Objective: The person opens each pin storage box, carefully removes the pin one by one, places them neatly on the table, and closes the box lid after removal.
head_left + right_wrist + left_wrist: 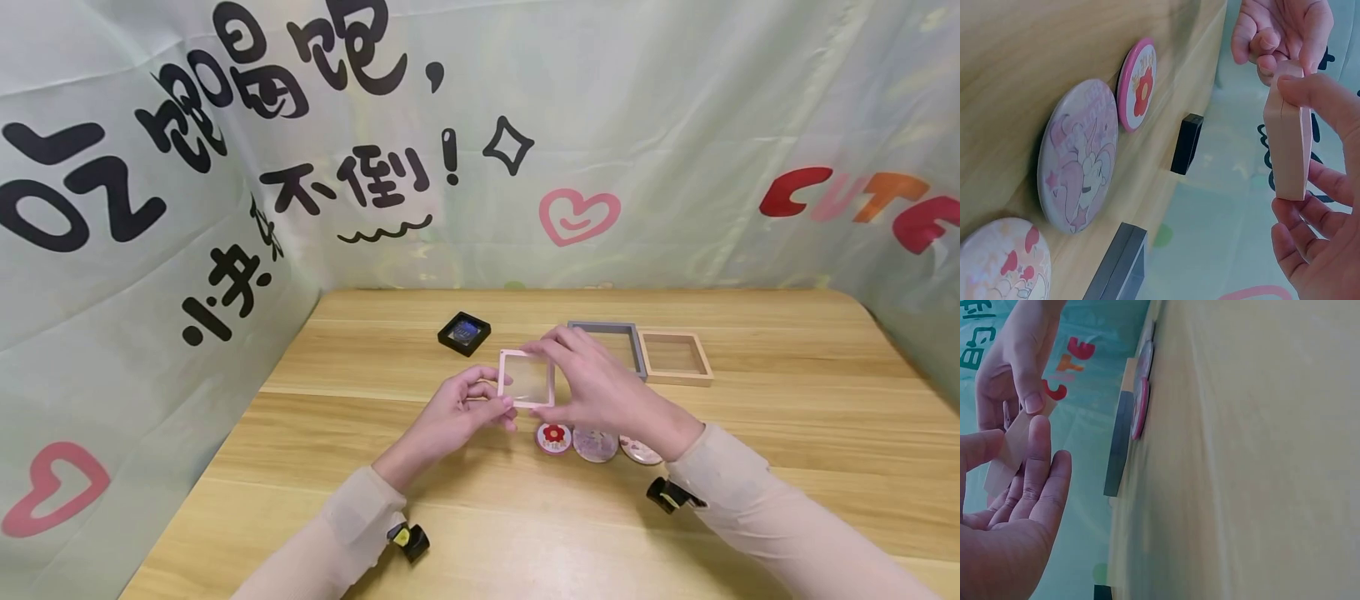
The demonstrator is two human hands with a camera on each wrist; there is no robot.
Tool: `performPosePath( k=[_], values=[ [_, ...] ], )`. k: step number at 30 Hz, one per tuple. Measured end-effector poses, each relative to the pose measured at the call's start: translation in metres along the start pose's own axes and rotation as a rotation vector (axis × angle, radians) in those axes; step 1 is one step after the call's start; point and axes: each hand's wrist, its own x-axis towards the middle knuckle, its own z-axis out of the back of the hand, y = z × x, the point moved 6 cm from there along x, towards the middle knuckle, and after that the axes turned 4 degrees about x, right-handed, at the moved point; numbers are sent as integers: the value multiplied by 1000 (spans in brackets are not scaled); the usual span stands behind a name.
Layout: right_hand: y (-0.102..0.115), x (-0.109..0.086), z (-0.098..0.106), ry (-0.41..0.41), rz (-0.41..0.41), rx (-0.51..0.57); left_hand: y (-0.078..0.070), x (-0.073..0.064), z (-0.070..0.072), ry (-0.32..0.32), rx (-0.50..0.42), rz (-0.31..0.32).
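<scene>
A small pink square frame (527, 380) with a clear film window is held up over the table by both hands. My left hand (459, 410) pinches its lower left corner between thumb and fingers. From the other side, my right hand (603, 385) grips the right edge, fingers at the top and thumb below. In the right wrist view the frame's thick side (1286, 144) faces the camera, with fingers at both ends. Below the right hand lie a flower badge (554, 437), a purple cartoon badge (596, 445) and a third round badge (641, 451), partly hidden by the wrist.
Behind the right hand lie a grey frame (640, 358) and a beige frame (678, 381), side by side. A black case (464, 333) with something blue inside sits farther back on the left. Printed cloth (675, 167) encloses the wooden table (337, 467) at the back and sides.
</scene>
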Motion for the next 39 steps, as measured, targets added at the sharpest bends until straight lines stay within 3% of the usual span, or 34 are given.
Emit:
performPosePath(
  k=[14,21,29,39],
  values=[
    [-18,12,-7,53,-63,-21,6,14,1,-20,-18,150],
    [-35,21,-12,113,-126,-47,10,17,5,-48,51,148],
    [-61,34,-18,216,-184,-33,8,16,9,-73,65,154],
    [-85,46,-26,244,-192,-112,10,14,13,-70,83,153]
  ],
)
